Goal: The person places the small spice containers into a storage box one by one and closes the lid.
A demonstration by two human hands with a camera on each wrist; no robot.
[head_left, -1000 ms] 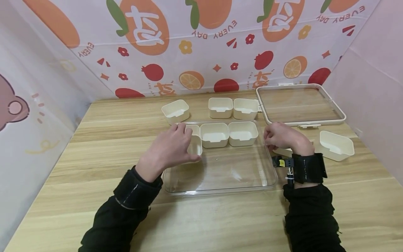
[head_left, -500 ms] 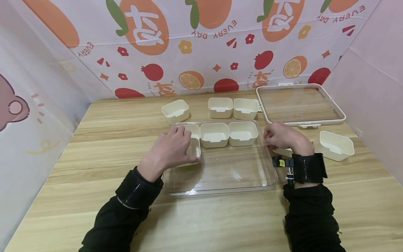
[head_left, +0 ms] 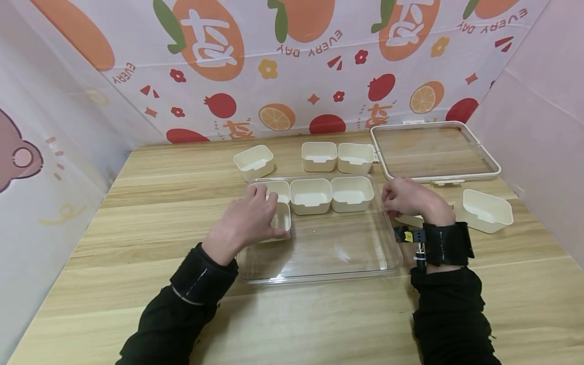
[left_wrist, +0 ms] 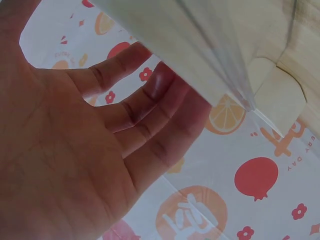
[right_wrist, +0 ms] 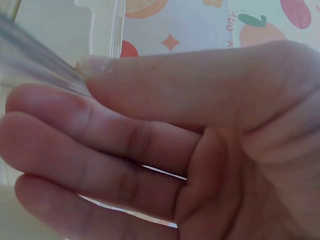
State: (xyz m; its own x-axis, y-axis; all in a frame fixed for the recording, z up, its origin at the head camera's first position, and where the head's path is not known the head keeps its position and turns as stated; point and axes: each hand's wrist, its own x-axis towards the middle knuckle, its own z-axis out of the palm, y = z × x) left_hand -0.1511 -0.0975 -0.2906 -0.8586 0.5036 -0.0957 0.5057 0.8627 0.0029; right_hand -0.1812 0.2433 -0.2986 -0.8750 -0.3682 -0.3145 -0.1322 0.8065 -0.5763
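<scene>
In the head view my left hand (head_left: 244, 218) grips a small cream bin (head_left: 282, 217) by its sides, thumb at the near side and fingers at the far side. That bin sits in the left part of a shallow clear plastic box (head_left: 333, 248), in front of a row of 3 like bins, among them the middle bin (head_left: 311, 196) and the right bin (head_left: 352, 194). At the box's right wall, my right hand (head_left: 410, 196) pinches the rim between thumb and fingers, as the right wrist view also shows. My left hand covers part of the held bin.
Behind the box stand a tilted-looking cream bin (head_left: 254, 162) and two side by side, the left one (head_left: 319, 156) and the right one (head_left: 356, 157). A clear lid with a cream frame (head_left: 435, 152) lies back right. Another bin (head_left: 487, 210) is right of my right wrist; one more is partly hidden.
My left hand and the bin it holds have shifted slightly toward me and left, showing more of the back-left bin. My right hand stays at the box's rim.
</scene>
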